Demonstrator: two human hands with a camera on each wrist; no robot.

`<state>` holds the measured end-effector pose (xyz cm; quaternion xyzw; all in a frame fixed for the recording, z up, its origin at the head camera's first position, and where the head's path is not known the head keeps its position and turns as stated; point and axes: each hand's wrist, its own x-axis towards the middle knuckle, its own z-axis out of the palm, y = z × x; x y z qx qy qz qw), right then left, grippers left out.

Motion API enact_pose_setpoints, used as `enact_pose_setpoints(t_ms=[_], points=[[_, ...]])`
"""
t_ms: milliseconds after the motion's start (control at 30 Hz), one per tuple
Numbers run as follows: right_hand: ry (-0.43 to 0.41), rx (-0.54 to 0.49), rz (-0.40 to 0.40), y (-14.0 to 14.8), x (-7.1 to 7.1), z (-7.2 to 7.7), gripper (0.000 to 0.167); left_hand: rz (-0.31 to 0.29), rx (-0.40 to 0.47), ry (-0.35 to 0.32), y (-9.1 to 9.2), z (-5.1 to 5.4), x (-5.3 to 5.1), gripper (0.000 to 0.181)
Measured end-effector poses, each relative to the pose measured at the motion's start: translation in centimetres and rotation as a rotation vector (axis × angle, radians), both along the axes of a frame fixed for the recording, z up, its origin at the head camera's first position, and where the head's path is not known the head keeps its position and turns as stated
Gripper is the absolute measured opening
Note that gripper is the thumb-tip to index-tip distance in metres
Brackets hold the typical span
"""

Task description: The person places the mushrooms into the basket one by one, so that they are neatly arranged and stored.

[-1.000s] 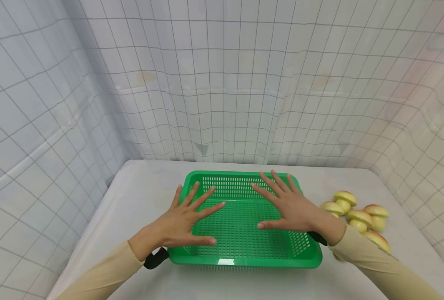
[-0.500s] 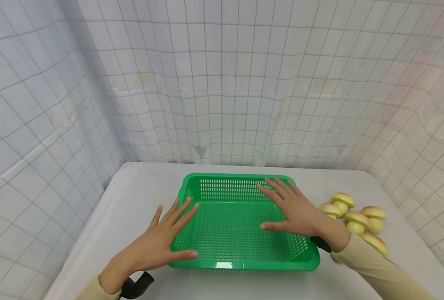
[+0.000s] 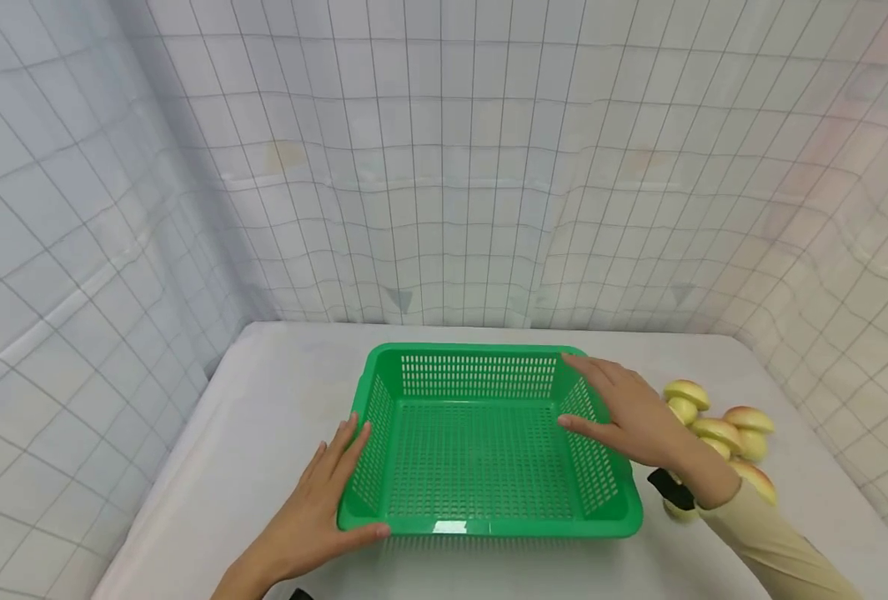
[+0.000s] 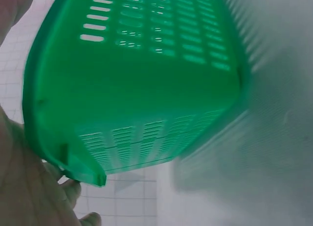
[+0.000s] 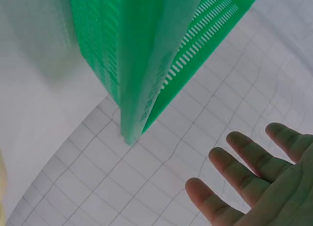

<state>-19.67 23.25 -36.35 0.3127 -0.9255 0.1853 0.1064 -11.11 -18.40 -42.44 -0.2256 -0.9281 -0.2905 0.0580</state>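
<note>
A green plastic basket [image 3: 489, 528] with slotted walls and a perforated floor stands upright on the white table. My left hand [image 3: 304, 517] lies at its near left corner, fingers along the left rim and thumb by the front rim. In the left wrist view the palm is beside the basket's corner [image 4: 146, 89] and some fingertips show below the rim; firm contact is hard to tell. Over the right rim hovers my right hand [image 3: 634, 417], fingers straight and thumb spread. The right wrist view shows those fingers [image 5: 239, 182] apart from the basket wall [image 5: 142, 55].
Several yellow mushroom-shaped pieces [image 3: 721, 433] with reddish tops lie right of the basket, partly behind the right wrist. White grid-patterned curtains [image 3: 451, 183] enclose the table [image 3: 263, 400] at the back and sides.
My left hand has moved left and toward me, from over the basket to its near left corner. My right hand has shifted right, from over the basket's inside to its right rim.
</note>
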Motion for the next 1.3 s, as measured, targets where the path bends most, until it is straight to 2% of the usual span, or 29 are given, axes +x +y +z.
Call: enact_pose_setpoints(t_ms=[233, 400, 533, 700, 867, 1100, 1300], points=[[-0.016, -0.134, -0.140, 3.2, 0.8, -0.3, 0.067, 0.062, 0.110, -0.060, -0.1, -1.5, -0.1, 0.108], [-0.012, -0.263, -0.241, 5.7, 2.3, -1.3, 0.059, 0.071, 0.162, -0.079, -0.3, -2.1, -0.2, 0.106], [-0.007, -0.318, -0.322, 7.6, 3.4, -2.2, 0.054, 0.058, 0.193, -0.079, -0.4, -2.4, -0.4, 0.106], [0.010, -0.320, -0.405, 9.4, 4.4, -3.3, 0.050, 0.031, 0.254, -0.087, -0.6, -2.9, -0.7, 0.106], [-0.029, -0.291, -0.481, 10.5, 5.0, -4.2, 0.049, 0.005, 0.325, -0.109, -0.5, -3.3, -0.8, 0.105], [-0.046, -0.258, -0.590, 12.4, 6.0, -5.3, 0.049, -0.021, 0.374, -0.089, -0.4, -3.7, -0.9, 0.104], [-0.138, -0.223, -0.706, 14.1, 7.1, -6.8, 0.062, -0.016, 0.410, -0.104, -0.3, -3.8, -0.8, 0.102]])
